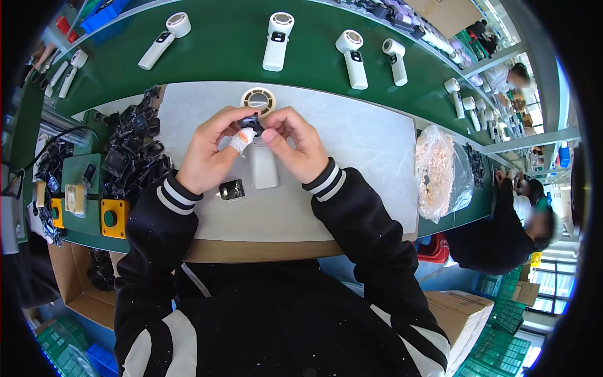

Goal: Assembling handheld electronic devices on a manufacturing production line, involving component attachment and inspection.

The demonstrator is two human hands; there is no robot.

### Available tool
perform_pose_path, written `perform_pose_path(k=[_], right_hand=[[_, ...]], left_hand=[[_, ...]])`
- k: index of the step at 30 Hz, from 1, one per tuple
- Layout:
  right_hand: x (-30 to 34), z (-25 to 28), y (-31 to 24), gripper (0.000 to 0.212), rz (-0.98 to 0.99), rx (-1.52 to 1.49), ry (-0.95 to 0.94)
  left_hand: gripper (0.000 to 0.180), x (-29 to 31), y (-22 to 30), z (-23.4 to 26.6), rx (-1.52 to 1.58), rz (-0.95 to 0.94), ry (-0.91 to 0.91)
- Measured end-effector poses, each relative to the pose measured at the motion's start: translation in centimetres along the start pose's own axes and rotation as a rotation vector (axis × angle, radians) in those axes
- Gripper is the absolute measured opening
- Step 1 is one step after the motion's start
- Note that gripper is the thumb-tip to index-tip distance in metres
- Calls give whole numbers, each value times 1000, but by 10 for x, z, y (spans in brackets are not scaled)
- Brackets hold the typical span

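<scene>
My left hand (212, 149) and my right hand (295, 146) meet over the white work board, both pinching a small glossy black plastic part (251, 121). A white covering with an orange mark wraps a fingertip of my left hand. Beneath the hands lies a white handheld fan (264, 168), its round head toward the far side and its handle toward me; the hands hide its middle. Just left of the handle's lower end rests another small black part (232, 190), separate from both hands.
Black parts (129, 141) are heaped at the left, beside a green-button box (115, 218). Several white fans (276, 45) lie along the green belt beyond the board (358, 144). A clear bag of pinkish pieces (434, 173) sits at the right edge; a co-worker (502, 235) is farther right.
</scene>
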State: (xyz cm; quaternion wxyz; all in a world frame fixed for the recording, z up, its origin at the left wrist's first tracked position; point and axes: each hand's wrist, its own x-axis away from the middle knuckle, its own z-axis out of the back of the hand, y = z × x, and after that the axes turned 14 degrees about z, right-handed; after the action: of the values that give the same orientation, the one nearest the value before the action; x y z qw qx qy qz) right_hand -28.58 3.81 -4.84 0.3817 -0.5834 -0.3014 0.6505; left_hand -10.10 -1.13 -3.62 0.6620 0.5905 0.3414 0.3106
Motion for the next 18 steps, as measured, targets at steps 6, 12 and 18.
perform_pose_path(k=[6,12,18], right_hand=[[-1,9,-12,8,-7,85,-154],[-2,9,-21,8,69,504,-246],[3,9,-7,7,61,504,-206]], left_hand=[[52,7,-3,-9,-71,49,24],[47,10,-4,-16,-164,56,117],[37,10,-7,-15,-347,125,226]])
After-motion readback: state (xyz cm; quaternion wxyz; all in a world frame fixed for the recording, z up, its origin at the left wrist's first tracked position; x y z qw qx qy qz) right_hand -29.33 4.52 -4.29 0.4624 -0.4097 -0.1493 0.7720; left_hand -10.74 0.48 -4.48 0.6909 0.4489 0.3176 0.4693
